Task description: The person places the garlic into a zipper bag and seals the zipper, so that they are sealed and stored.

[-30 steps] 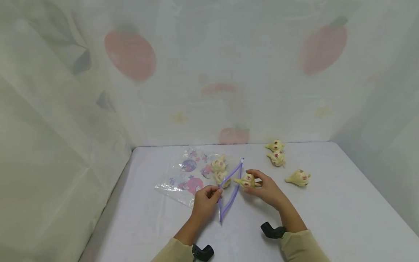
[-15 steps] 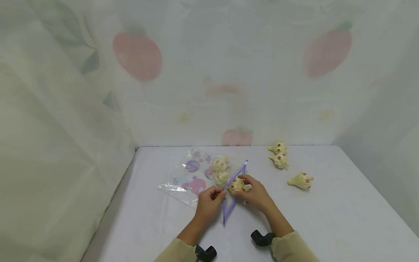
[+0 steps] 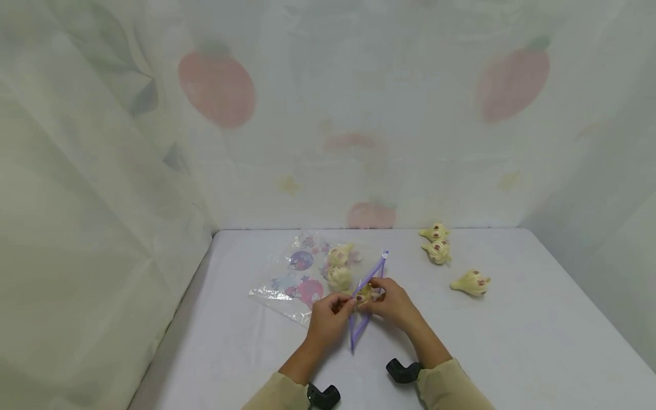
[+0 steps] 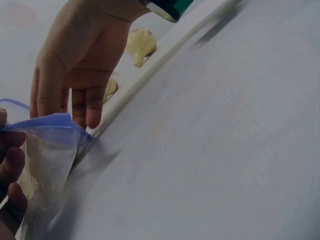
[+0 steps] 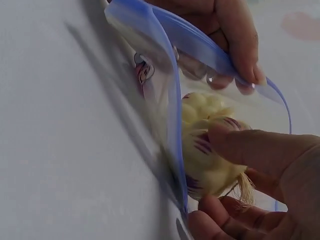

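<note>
A clear zip bag (image 3: pixel 279 285) with coloured cartoon prints lies on the table, its purple zip edge (image 5: pixel 170 65) parted. My left hand (image 3: pixel 328 319) pinches one side of that edge. Between the thumb and fingers of my right hand (image 3: pixel 392 304) is a garlic bulb (image 5: pixel 210 150), pale yellow with purple streaks and a tuft of roots; it sits in the bag's mouth. Two more garlic bulbs (image 3: pixel 339 267) show through the plastic inside. In the left wrist view, my right hand (image 4: pixel 80 60) reaches over the bag's edge, its held bulb hidden.
To the right of the bag lies a single garlic bulb (image 3: pixel 471 282). Farther back, two bulbs (image 3: pixel 437 244) touch each other. A white table (image 3: pixel 512 341) is bordered by a pale fabric backdrop (image 3: pixel 410 142) behind and at the sides.
My right hand has moved left, carrying the garlic bulb from outside the bag into its mouth. The bulbs inside have shifted slightly left. My left hand keeps its pinch on the edge.
</note>
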`<state>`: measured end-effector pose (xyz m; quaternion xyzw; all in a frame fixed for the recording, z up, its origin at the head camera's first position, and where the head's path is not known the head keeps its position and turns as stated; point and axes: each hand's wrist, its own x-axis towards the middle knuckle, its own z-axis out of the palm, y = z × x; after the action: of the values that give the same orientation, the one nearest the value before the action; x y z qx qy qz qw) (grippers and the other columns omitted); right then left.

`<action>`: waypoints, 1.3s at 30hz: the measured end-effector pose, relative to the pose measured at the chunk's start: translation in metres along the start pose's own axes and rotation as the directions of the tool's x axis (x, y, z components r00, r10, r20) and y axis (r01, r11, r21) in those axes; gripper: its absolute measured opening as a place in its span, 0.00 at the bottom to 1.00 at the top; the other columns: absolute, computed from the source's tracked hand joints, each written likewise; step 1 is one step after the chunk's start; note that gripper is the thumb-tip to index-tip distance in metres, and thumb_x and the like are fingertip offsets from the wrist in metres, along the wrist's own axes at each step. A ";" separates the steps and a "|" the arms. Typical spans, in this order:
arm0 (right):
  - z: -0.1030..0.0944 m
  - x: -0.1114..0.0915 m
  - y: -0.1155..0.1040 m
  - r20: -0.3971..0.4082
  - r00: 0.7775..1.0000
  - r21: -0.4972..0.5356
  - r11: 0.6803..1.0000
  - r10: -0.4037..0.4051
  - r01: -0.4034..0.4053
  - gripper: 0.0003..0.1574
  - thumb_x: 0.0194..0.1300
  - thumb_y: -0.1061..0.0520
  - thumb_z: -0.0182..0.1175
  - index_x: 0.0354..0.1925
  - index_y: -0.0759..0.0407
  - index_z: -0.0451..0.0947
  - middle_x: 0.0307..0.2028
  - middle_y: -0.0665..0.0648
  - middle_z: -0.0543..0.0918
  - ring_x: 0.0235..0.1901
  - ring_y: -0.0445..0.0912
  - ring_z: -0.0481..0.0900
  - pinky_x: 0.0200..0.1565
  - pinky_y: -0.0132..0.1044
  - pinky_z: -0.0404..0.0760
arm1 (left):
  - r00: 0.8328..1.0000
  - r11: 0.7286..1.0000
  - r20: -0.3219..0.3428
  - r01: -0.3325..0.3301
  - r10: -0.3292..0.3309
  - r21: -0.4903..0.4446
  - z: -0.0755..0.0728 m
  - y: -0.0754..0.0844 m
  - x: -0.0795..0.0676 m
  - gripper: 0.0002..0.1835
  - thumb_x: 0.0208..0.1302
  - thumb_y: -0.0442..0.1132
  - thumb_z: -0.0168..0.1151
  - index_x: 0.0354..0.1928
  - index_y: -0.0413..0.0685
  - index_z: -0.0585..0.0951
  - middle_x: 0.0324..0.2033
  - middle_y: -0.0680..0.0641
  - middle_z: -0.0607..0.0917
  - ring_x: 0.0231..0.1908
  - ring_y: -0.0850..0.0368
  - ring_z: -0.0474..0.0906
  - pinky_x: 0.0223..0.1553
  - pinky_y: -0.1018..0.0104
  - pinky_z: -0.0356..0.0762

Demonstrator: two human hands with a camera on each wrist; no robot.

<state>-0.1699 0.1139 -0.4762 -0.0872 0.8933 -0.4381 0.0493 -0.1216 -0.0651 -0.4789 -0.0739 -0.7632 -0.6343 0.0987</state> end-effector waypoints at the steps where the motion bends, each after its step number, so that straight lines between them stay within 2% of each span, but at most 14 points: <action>1: 0.001 0.001 -0.001 0.001 1.000 0.003 1.000 -0.009 0.009 0.37 0.48 0.51 0.78 0.56 0.60 0.78 0.53 0.60 0.80 0.38 0.46 0.81 0.35 0.37 0.80 | 1.000 1.000 0.005 -0.010 0.010 -0.011 0.000 -0.001 0.000 0.03 0.62 0.30 0.66 0.33 0.37 0.85 0.24 0.39 0.85 0.22 0.68 0.74 0.25 0.75 0.74; 6: 0.005 0.003 -0.007 -0.045 0.999 -0.010 1.000 -0.028 0.028 0.19 0.50 0.51 0.76 0.39 0.55 0.81 0.42 0.55 0.83 0.32 0.42 0.79 0.29 0.34 0.78 | 1.000 1.000 0.000 -0.030 0.030 -0.006 0.004 -0.026 0.005 0.03 0.63 0.36 0.68 0.32 0.46 0.86 0.23 0.47 0.86 0.21 0.67 0.75 0.25 0.75 0.74; 12: 0.008 0.008 -0.005 -0.071 0.997 0.032 0.999 -0.040 0.042 0.15 0.52 0.53 0.74 0.34 0.55 0.78 0.26 0.49 0.81 0.26 0.41 0.76 0.27 0.33 0.74 | 0.998 0.998 0.000 -0.061 0.061 0.001 0.005 -0.029 0.005 0.03 0.63 0.39 0.68 0.32 0.48 0.86 0.23 0.49 0.85 0.21 0.66 0.75 0.24 0.73 0.75; 18: 0.009 0.007 -0.001 -0.067 0.997 0.088 0.996 -0.026 0.032 0.09 0.54 0.55 0.72 0.32 0.55 0.82 0.25 0.48 0.83 0.24 0.40 0.76 0.27 0.32 0.76 | 0.999 0.999 -0.002 -0.043 0.043 -0.002 0.006 -0.032 0.005 0.04 0.62 0.37 0.68 0.33 0.44 0.86 0.24 0.48 0.86 0.22 0.67 0.76 0.26 0.74 0.75; 21: -0.006 0.003 0.002 -0.051 0.999 0.119 0.993 0.010 -0.003 0.09 0.56 0.56 0.72 0.36 0.57 0.84 0.27 0.50 0.84 0.24 0.41 0.78 0.25 0.34 0.78 | 1.000 1.000 0.008 -0.005 0.005 -0.008 0.007 -0.027 0.003 0.04 0.63 0.34 0.68 0.35 0.40 0.86 0.26 0.44 0.86 0.23 0.67 0.76 0.26 0.75 0.75; 23: -0.026 0.000 0.006 -0.061 0.997 0.129 0.991 0.046 -0.038 0.12 0.58 0.55 0.71 0.39 0.58 0.84 0.28 0.52 0.85 0.24 0.42 0.79 0.23 0.35 0.78 | 1.000 1.000 0.014 0.013 -0.013 -0.015 0.006 -0.017 0.001 0.04 0.63 0.33 0.67 0.36 0.38 0.86 0.26 0.41 0.86 0.23 0.68 0.75 0.26 0.75 0.75; 25: -0.051 -0.004 0.011 -0.104 0.991 0.101 0.992 0.079 -0.068 0.15 0.61 0.53 0.69 0.43 0.59 0.83 0.30 0.53 0.85 0.26 0.42 0.80 0.25 0.34 0.78 | 0.999 0.999 0.018 0.029 -0.028 -0.021 0.004 -0.007 -0.001 0.04 0.63 0.32 0.66 0.36 0.37 0.86 0.26 0.40 0.86 0.23 0.68 0.75 0.26 0.76 0.74; 27: -0.077 -0.008 0.018 -0.187 0.977 0.058 0.994 0.102 -0.092 0.18 0.63 0.50 0.67 0.47 0.59 0.82 0.34 0.55 0.85 0.28 0.41 0.79 0.27 0.33 0.77 | 1.000 0.999 0.015 0.024 -0.024 -0.022 0.002 0.002 -0.002 0.04 0.62 0.32 0.66 0.35 0.36 0.85 0.25 0.41 0.85 0.22 0.68 0.74 0.25 0.75 0.74; 29: -0.101 -0.014 0.024 -0.293 0.947 0.019 0.991 0.131 -0.132 0.21 0.65 0.47 0.66 0.50 0.60 0.81 0.39 0.57 0.85 0.33 0.43 0.79 0.29 0.32 0.75 | 1.000 1.000 0.008 0.018 -0.018 -0.020 0.000 0.006 -0.003 0.04 0.62 0.32 0.66 0.34 0.37 0.86 0.24 0.42 0.85 0.22 0.69 0.74 0.25 0.75 0.73; 32: -0.126 -0.023 0.036 -0.443 0.875 0.001 0.977 0.193 -0.215 0.24 0.66 0.46 0.63 0.54 0.59 0.79 0.47 0.60 0.83 0.41 0.48 0.77 0.34 0.34 0.75 | 1.000 1.000 0.000 0.010 -0.010 -0.010 -0.003 0.008 -0.004 0.03 0.62 0.32 0.66 0.34 0.38 0.86 0.24 0.41 0.85 0.22 0.69 0.74 0.25 0.75 0.74; 35: -0.139 -0.027 0.052 -0.554 0.803 0.001 0.965 0.219 -0.262 0.26 0.66 0.48 0.63 0.58 0.59 0.77 0.56 0.64 0.78 0.52 0.56 0.74 0.47 0.46 0.76 | 1.000 1.000 -0.002 0.012 -0.012 0.003 -0.006 0.007 -0.004 0.03 0.62 0.32 0.67 0.34 0.39 0.86 0.25 0.40 0.85 0.22 0.68 0.75 0.26 0.75 0.74; 37: -0.144 -0.029 0.063 -0.576 0.784 -0.002 0.959 0.231 -0.283 0.31 0.66 0.49 0.63 0.63 0.60 0.73 0.62 0.68 0.72 0.61 0.62 0.68 0.56 0.56 0.72 | 1.000 1.000 0.001 0.007 -0.007 0.005 -0.008 0.006 -0.003 0.03 0.62 0.32 0.66 0.35 0.39 0.86 0.25 0.40 0.86 0.23 0.68 0.75 0.26 0.74 0.75; 39: -0.148 -0.029 0.073 -0.544 0.798 0.001 0.951 0.260 -0.309 0.38 0.66 0.47 0.63 0.69 0.60 0.66 0.68 0.71 0.64 0.68 0.67 0.59 0.65 0.63 0.62 | 1.000 1.000 0.007 0.006 -0.006 0.000 -0.010 0.005 -0.004 0.03 0.62 0.32 0.66 0.35 0.38 0.86 0.25 0.40 0.86 0.23 0.67 0.76 0.27 0.74 0.76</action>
<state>-0.1738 0.2784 -0.4433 0.1722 0.8921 -0.3929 -0.1418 -0.1162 -0.0742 -0.4731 -0.0740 -0.7639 -0.6341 0.0944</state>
